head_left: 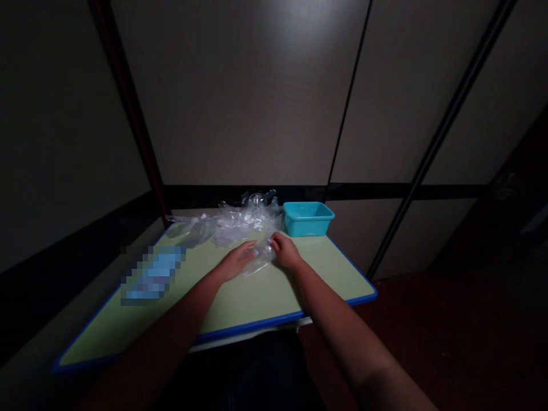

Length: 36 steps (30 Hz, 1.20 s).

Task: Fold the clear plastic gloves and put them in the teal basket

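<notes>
A clear plastic bag (260, 264) lies between my hands, over the middle of the table. My right hand (286, 250) has its fingers closed in a pinch on the bag's right side. On the other side, my left hand (236, 261) has its fingers stretched out and apart, with the fingertips at the bag's left edge. Whether the left fingertips touch the film is hard to see. Behind both hands spreads a heap of crumpled clear plastic bags (240, 221), running toward the back left corner.
A turquoise plastic basket (309, 227) stands at the table's back right. To the left lies a blurred-out blue item (154, 274). The pale table (257, 302) has a blue edge, and panelled cabinet doors (248, 114) rise right behind it.
</notes>
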Available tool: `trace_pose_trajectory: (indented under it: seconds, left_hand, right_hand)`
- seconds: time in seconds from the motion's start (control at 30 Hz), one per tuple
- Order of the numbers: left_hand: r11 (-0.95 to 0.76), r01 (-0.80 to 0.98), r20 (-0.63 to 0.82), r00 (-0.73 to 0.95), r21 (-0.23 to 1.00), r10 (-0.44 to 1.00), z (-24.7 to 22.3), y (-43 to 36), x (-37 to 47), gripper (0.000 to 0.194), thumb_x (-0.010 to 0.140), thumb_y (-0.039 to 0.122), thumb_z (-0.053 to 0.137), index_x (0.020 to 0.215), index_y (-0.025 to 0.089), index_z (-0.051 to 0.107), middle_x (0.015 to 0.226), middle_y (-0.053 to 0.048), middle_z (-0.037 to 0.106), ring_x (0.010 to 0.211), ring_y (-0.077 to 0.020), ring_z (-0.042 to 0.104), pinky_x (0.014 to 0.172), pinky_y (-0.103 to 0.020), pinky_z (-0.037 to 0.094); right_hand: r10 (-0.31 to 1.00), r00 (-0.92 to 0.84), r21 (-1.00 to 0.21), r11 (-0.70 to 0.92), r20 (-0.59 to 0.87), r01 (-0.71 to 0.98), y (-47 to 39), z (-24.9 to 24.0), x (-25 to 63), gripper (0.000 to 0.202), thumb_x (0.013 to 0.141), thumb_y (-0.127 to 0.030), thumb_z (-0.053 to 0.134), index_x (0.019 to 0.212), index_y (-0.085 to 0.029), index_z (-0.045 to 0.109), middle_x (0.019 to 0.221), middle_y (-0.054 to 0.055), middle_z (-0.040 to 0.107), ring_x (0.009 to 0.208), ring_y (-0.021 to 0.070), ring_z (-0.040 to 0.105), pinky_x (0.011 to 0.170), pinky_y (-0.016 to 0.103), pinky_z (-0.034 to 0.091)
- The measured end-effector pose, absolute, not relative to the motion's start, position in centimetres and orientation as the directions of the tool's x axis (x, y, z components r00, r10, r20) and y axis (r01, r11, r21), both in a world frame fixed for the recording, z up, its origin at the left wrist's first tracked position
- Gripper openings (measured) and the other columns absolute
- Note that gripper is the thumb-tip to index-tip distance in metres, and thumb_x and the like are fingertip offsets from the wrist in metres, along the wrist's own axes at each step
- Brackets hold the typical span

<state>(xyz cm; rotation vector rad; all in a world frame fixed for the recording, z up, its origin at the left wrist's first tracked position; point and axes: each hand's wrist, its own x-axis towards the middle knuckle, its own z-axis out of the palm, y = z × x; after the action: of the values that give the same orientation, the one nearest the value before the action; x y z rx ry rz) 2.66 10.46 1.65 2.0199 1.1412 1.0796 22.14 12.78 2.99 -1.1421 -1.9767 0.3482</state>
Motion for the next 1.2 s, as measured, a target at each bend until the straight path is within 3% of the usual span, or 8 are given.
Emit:
trace_pose_trajectory:
  seconds: [0.1, 0.3, 0.47, 0.53, 0.63, 0.77, 1.0, 1.2]
  left_hand:
    - [-0.398, 0.286, 0.326, 0.266, 0.872, 0.907, 1.9, 10.3, 3.2, 0.047, 0.076, 0.046, 0.054, 0.112, 0.015, 0.055, 0.114, -0.011, 0.063, 0.103, -0.0232, 0.059, 0.090, -0.036, 0.044]
    - [-0.232, 0.151, 0.193, 0.237, 0.961, 0.952, 2.4, 10.2, 3.3, 0.047, 0.070, 0.039, 0.061, 0.110, 0.014, 0.054, 0.072, -0.004, 0.068, 0.061, -0.0181, 0.064, 0.063, -0.031, 0.049]
    - [-0.199, 0.251, 0.159, 0.168, 0.947, 0.973, 2.4, 10.1, 2.7, 0.038, 0.073, 0.036, 0.057, 0.104, 0.015, 0.054, 0.067, -0.001, 0.064, 0.052, -0.0145, 0.058, 0.051, -0.027, 0.045]
    - [-0.248, 0.424, 0.212, 0.131, 0.871, 0.968, 2.2, 10.1, 2.3, 0.032, 0.076, 0.034, 0.054, 0.102, 0.016, 0.054, 0.061, 0.002, 0.058, 0.050, -0.0136, 0.054, 0.051, -0.026, 0.043]
    - [-0.383, 0.694, 0.416, 0.130, 0.610, 0.900, 2.1, 10.2, 1.9, 0.024, 0.077, 0.030, 0.052, 0.098, 0.020, 0.056, 0.067, 0.002, 0.055, 0.060, -0.0144, 0.054, 0.060, -0.028, 0.044]
    - [-0.586, 0.728, 0.567, 0.330, 0.355, 0.754, 2.4, 10.1, 1.9, 0.015, 0.078, 0.026, 0.052, 0.091, 0.019, 0.058, 0.091, -0.005, 0.058, 0.088, -0.0193, 0.054, 0.078, -0.032, 0.044]
    - [-0.741, 0.588, 0.478, 0.574, 0.325, 0.665, 2.8, 9.4, 2.8, 0.014, 0.082, 0.028, 0.052, 0.091, 0.021, 0.059, 0.094, -0.004, 0.058, 0.094, -0.0192, 0.052, 0.085, -0.032, 0.041]
    - [-0.727, 0.633, 0.537, 0.530, 0.264, 0.656, 3.4, 9.3, 2.9, 0.026, 0.082, 0.029, 0.051, 0.107, 0.020, 0.054, 0.111, -0.007, 0.055, 0.106, -0.0217, 0.048, 0.093, -0.036, 0.038]
  right_hand:
    - [0.827, -0.223, -0.639, 0.545, 0.516, 0.543, 13.3, 2.6, 22.1, 0.016, 0.085, -0.029, 0.046, 0.074, -0.018, 0.052, 0.071, 0.001, 0.057, 0.067, 0.0138, 0.049, 0.062, 0.022, 0.034]
    - [0.843, -0.179, -0.697, 0.524, 0.508, 0.489, 14.1, 1.8, 22.0, 0.017, 0.083, -0.031, 0.048, 0.072, -0.018, 0.051, 0.066, -0.001, 0.054, 0.062, 0.0125, 0.047, 0.057, 0.021, 0.032]
    - [0.893, -0.150, -0.709, 0.431, 0.425, 0.559, 14.0, 2.0, 22.2, 0.016, 0.084, -0.029, 0.049, 0.075, -0.017, 0.054, 0.064, -0.002, 0.054, 0.058, 0.0109, 0.047, 0.054, 0.020, 0.031]
    - [0.908, -0.139, -0.659, 0.385, 0.394, 0.647, 13.9, 2.2, 22.3, 0.015, 0.084, -0.029, 0.050, 0.076, -0.017, 0.056, 0.066, -0.001, 0.056, 0.060, 0.0110, 0.047, 0.055, 0.020, 0.030]
    - [0.929, -0.132, -0.551, 0.315, 0.346, 0.773, 13.7, 2.4, 22.5, 0.016, 0.085, -0.030, 0.050, 0.080, -0.017, 0.059, 0.073, 0.002, 0.060, 0.064, 0.0118, 0.048, 0.055, 0.021, 0.028]
    - [0.945, -0.132, -0.465, 0.264, 0.298, 0.845, 13.8, 2.4, 22.5, 0.021, 0.087, -0.034, 0.049, 0.087, -0.017, 0.062, 0.080, 0.005, 0.064, 0.066, 0.0127, 0.050, 0.056, 0.022, 0.028]
    - [0.949, -0.133, -0.410, 0.247, 0.286, 0.878, 14.0, 2.2, 22.4, 0.021, 0.087, -0.034, 0.049, 0.088, -0.018, 0.063, 0.085, 0.007, 0.066, 0.072, 0.0146, 0.053, 0.057, 0.024, 0.028]
    - [0.954, -0.137, -0.433, 0.246, 0.266, 0.867, 14.1, 2.2, 22.5, 0.021, 0.087, -0.034, 0.050, 0.087, -0.017, 0.063, 0.084, 0.007, 0.066, 0.070, 0.0138, 0.053, 0.058, 0.023, 0.029]
